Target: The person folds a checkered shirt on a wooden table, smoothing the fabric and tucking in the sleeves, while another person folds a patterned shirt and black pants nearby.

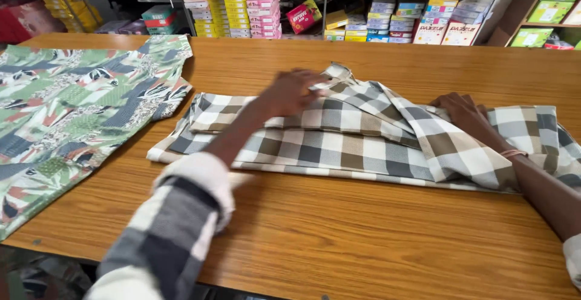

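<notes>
Checked shirt (half folded) lies under both hands' fingers.

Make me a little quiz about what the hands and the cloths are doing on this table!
1. True or false: both hands rest on the checked shirt.
2. Which cloth lies at the table's left end? A) a plain red towel B) a green patterned cloth C) a blue blanket
3. What fills the shelves behind the wooden table?

Key
1. True: the left hand presses near the shirt's collar, and the right hand lies flat on the folded part further right.
2. B: the green patterned cloth is spread out, and neither hand touches it.
3. Stacks of coloured boxes.
</notes>
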